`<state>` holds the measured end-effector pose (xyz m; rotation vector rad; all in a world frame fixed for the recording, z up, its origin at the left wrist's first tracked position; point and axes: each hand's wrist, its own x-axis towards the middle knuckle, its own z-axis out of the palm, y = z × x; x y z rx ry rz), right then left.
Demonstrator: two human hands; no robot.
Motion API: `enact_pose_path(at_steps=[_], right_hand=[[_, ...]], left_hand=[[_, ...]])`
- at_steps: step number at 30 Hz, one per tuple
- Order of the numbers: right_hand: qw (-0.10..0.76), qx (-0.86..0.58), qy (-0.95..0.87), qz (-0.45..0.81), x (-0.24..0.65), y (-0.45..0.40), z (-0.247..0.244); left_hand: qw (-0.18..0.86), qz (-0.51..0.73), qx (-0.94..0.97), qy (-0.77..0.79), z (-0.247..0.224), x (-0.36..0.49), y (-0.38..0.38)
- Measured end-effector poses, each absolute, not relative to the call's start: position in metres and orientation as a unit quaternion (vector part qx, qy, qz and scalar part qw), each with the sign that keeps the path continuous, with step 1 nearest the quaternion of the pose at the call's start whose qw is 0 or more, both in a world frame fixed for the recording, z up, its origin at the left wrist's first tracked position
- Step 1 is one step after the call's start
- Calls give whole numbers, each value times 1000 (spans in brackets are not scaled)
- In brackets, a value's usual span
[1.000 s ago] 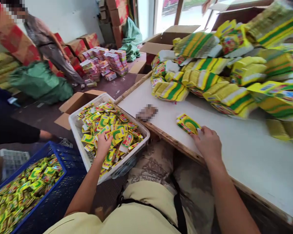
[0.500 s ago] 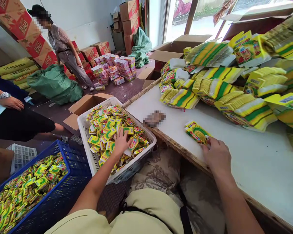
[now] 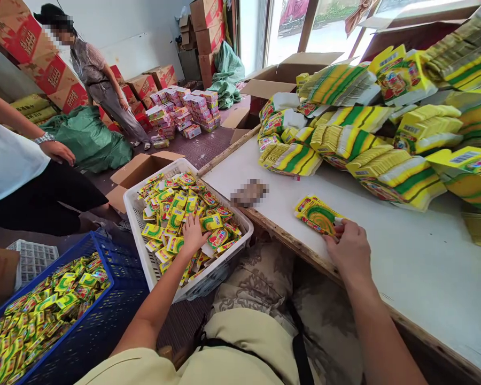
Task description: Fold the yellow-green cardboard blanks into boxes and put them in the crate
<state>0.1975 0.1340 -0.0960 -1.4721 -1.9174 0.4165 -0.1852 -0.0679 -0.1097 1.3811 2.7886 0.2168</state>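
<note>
My right hand (image 3: 350, 246), over the near edge of the white tabletop (image 3: 425, 267), grips the end of a flat yellow-green carton (image 3: 316, 215) between thumb and fingers. On my left, a white basket (image 3: 246, 235) holds a heap of small filled yellow boxes (image 3: 175, 220). My left hand (image 3: 193, 235) rests on that heap with its fingers apart and nothing held. Stacks of flat yellow cartons (image 3: 344, 144) lie piled along the table's far side. A small blurred object (image 3: 249, 192) sits near the table's left edge.
A blue crate (image 3: 120, 267) of similar boxes stands at the lower left. An open cardboard box (image 3: 144, 168) is behind the basket. Someone with a wristwatch (image 3: 44, 139) stands at the left; another person (image 3: 100, 75) is farther back, beside green sacks (image 3: 88, 139).
The person with the wristwatch has moved right, further into view. The carton in my right hand has turned to show more of its face. The view has shifted slightly.
</note>
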Motion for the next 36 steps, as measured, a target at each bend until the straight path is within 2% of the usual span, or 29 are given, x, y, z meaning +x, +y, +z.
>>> enact_pose_path(at_steps=[6, 17, 24, 30, 36], right_hand=[[352, -551, -737, 173, 199, 138, -103], [358, -523, -752, 178, 203, 138, -97], [378, -521, -746, 173, 202, 140, -98], [437, -525, -708, 179, 203, 140, -97], [495, -545, -643, 209, 205, 137, -91]], left_hand=[[67, 136, 448, 881, -107, -196, -79], [111, 247, 549, 791, -87, -210, -19], [71, 318, 565, 758, -76, -167, -41], [68, 351, 577, 735, -67, -122, -64], [156, 423, 634, 629, -41, -62, -51]])
